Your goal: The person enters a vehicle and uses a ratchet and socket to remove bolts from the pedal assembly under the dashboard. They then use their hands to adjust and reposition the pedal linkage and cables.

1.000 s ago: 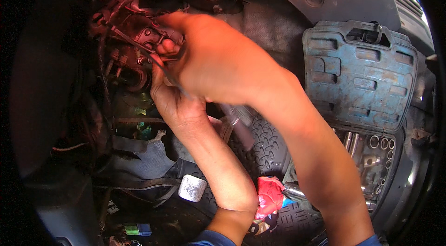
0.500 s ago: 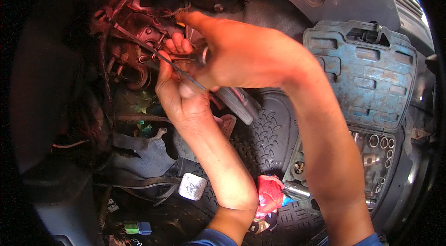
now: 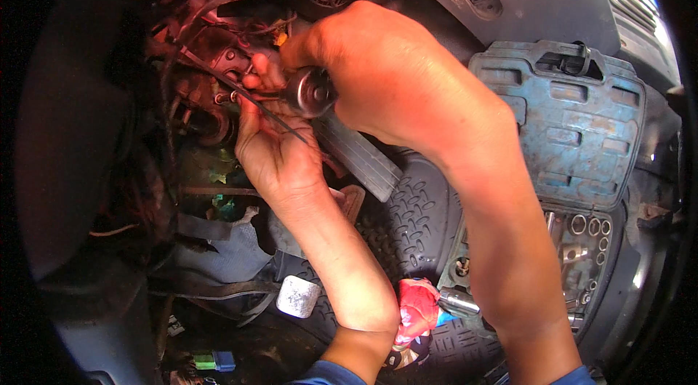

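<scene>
Under the dashboard, my left hand (image 3: 280, 149) is closed round the shaft of a socket wrench, palm up, close to a metal bracket (image 3: 230, 58) with bolts, lit red. The wrench's round chrome head (image 3: 313, 93) shows between my two hands. My right hand (image 3: 367, 58) reaches over from the right and is bent down round this head, its fingers mostly hidden behind the wrist. A small socket end (image 3: 227, 97) points left toward the metal parts. One thin dark cable (image 3: 280, 122) crosses in front of my left hand.
A ribbed pedal (image 3: 360, 159) stands below my right hand. On the right lies an open blue tool case (image 3: 567, 130), its tray (image 3: 585, 276) holding sockets. A red cloth (image 3: 418, 305), a chrome tool (image 3: 458, 301) and a worn whitish pedal pad (image 3: 298, 296) are lower down.
My right hand has turned and lifted at the wrist, so the wrench's round head now faces up into view. My left hand has shifted slightly left and stays on the shaft.
</scene>
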A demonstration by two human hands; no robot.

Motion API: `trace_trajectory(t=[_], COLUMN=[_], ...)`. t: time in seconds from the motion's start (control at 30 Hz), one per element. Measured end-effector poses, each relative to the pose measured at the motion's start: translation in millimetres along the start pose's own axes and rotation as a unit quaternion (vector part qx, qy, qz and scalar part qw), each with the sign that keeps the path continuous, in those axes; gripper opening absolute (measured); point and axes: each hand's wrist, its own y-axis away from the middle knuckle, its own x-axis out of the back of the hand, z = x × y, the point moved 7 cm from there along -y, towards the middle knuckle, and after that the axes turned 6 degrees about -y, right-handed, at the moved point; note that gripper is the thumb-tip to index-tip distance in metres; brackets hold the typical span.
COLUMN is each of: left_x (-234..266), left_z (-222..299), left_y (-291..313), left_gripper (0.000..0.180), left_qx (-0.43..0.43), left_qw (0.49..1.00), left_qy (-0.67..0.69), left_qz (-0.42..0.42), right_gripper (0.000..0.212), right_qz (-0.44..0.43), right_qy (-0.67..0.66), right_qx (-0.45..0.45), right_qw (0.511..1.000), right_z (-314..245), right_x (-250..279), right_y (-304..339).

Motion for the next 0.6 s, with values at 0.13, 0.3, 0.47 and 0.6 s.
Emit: trace_trajectory(t=[0.13, 0.3, 0.47, 0.6], left_x=[11.9, 1.8, 6.6, 7.5], left_z=[15.1, 17.7, 21.3, 12.8], left_y=[-2.1, 7.6, -0.6, -1.4], left_gripper=[0.022, 0.025, 0.026, 0.03], left_qx=[-0.07, -0.066, -0.035, -0.016], left_qw=[0.991, 0.98, 0.995, 0.995], left_qy=[-0.065, -0.148, -0.088, -0.095], left_qz=[0.097, 0.111, 0.02, -0.001], right_gripper=[0.025, 0.021, 0.018, 0.031], right_qz=[-0.074, 0.027, 0.057, -0.13], right_qy=[-0.113, -0.074, -0.01, -0.045], right_qx=[-0.039, 0.049, -0.005, -0.106], right_qw=[0.99, 0.996, 0.998, 0.985], right_z=[1.2, -12.9, 4.2, 4.3], right_x=[0.7, -0.5, 10.0, -5.1], right_y=[2.5, 4.2, 3.6, 7.3])
